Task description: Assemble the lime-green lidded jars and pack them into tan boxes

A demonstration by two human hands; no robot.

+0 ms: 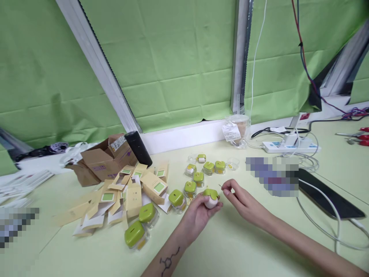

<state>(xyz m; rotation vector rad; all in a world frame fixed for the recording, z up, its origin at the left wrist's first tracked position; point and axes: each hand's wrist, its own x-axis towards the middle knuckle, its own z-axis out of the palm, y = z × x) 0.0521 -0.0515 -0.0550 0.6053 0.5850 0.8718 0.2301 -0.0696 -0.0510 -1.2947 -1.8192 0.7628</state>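
My left hand (198, 211) holds a small white round case with a green leaf-shaped top (211, 197), the fingers wrapped under it. Just to the right, my right hand (238, 198) is closed in a pinch, apart from the case. A tiny thin bit shows at its fingertips, too small to name. Beyond both hands stand several small clear jars with green lids (198, 177). Larger clear jars with green lids (135, 234) are lined up to the left, one of them near my left wrist.
Opened beige cartons (132, 200) are heaped at the left, before a brown cardboard box (106, 163) and a black cylinder (138, 148). A bagged cup (239, 130) stands at the back. On the right lie a power strip (269, 146), cables and a black phone (328, 194).
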